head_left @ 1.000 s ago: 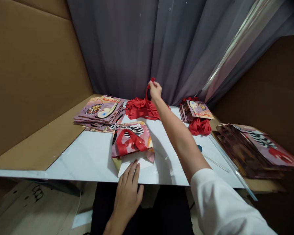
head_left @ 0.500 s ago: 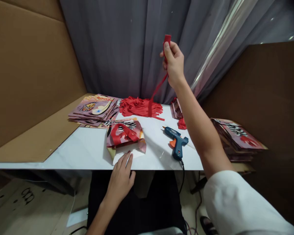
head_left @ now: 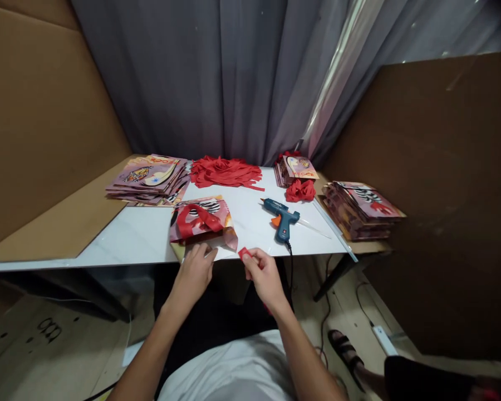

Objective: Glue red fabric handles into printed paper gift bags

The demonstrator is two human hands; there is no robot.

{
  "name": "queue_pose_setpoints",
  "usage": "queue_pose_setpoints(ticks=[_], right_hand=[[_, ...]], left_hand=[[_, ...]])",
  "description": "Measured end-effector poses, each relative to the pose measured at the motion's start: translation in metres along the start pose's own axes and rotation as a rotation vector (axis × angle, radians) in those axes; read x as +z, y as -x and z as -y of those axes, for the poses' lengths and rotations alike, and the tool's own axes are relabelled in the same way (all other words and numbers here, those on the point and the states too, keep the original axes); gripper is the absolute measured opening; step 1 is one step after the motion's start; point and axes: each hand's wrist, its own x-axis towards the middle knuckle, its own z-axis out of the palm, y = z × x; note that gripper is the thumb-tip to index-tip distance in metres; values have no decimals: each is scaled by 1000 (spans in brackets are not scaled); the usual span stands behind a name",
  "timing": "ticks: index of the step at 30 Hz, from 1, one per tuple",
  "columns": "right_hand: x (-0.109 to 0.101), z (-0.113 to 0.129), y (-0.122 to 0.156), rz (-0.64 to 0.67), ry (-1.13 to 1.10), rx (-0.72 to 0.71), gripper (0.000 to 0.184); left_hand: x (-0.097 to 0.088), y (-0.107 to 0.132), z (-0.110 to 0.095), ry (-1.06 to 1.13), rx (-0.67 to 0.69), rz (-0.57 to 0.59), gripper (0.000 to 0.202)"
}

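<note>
A printed paper bag with a zebra-stripe pattern lies at the table's near edge, its open side toward me. Across its top face curves a red ribbon handle. My left hand rests on the bag's near flap, fingers bent over it and thumb apart. To the right of the bag, my right hand pinches a red ribbon by its end; the rest mostly hangs out of sight behind the hand. A blue glue gun lies on the table beyond that hand, nozzle pointing left.
Heaped red ribbons lie at the back. Flat printed bags are stacked at left, with a smaller stack and another stack at right. A red ribbon bundle sits nearby. Cardboard walls flank the table. A sandaled foot shows below.
My right hand has come down from high above the table to the near edge, bringing the red ribbon along. My left hand stays at the bag's flap, fingers now more bent.
</note>
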Motion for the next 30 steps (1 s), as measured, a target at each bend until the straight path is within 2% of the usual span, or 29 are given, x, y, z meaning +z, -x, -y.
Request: queue_pose_setpoints(ticks=[2, 5, 7, 10, 16, 20, 23, 26, 30], right_hand=[[0, -32, 9, -14, 46, 39, 35], [-3, -51, 8, -78, 74, 26, 36], [-3, -51, 2, -118, 65, -15, 36], [3, -39, -12, -111, 47, -74, 36], [26, -17, -32, -115, 57, -106, 35], [35, -13, -33, -114, 143, -255, 28], [36, -11, -32, -120, 248, -341, 24], [36, -9, -30, -112, 350, -365, 22], [36, -9, -28, -109, 452, -398, 22]], left_hand=[[-9, -4, 0, 61, 22, -42, 38], [-22, -16, -6, 156, 7, -188, 36], [-31, -24, -15, 252, -16, -297, 36], [-44, -32, -31, 426, -79, -425, 33], [-56, -33, -58, 705, -340, -643, 29], [-51, -28, -61, 840, -493, -670, 41], [-40, -25, -61, 934, -573, -661, 43], [-30, -24, -61, 994, -591, -647, 41], [-26, -25, -64, 1110, -541, -587, 37]])
